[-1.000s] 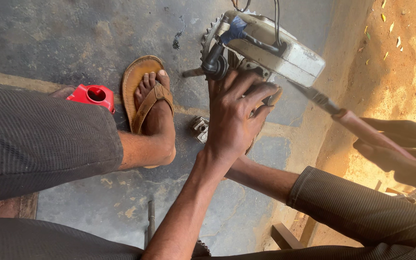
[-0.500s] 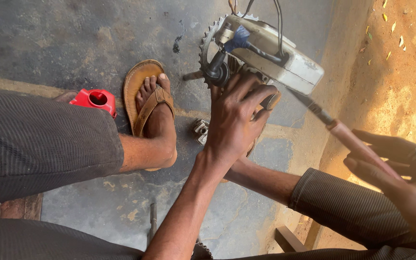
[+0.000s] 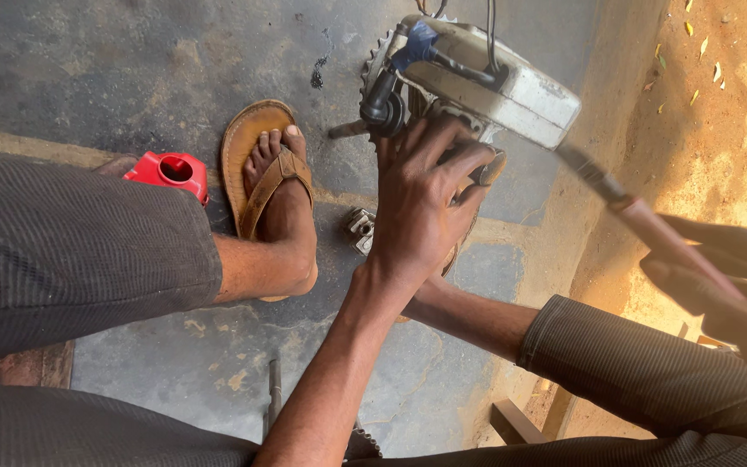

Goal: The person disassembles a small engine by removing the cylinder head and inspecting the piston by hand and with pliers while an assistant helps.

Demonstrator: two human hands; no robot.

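A grey metal machine body (image 3: 512,86) with a toothed sprocket (image 3: 375,65) and black cables sits on the concrete floor. My left hand (image 3: 425,203) presses down on its near side, fingers spread over the metal. My right hand (image 3: 719,277) is at the right edge, blurred, gripping the reddish handle of a long tool (image 3: 641,216). The tool's dark shaft runs up to the machine's right end. A small metal part (image 3: 360,228) lies on the floor just left of my left hand.
My left foot in a brown sandal (image 3: 261,173) rests beside a red plastic container (image 3: 170,171). My right shin (image 3: 477,316) crosses under my left arm. A metal rod (image 3: 274,398) lies on the floor below. Sandy ground (image 3: 702,112) lies to the right.
The long tool and my right hand have shifted slightly and are blurred with motion. My left hand has stayed on the machine.
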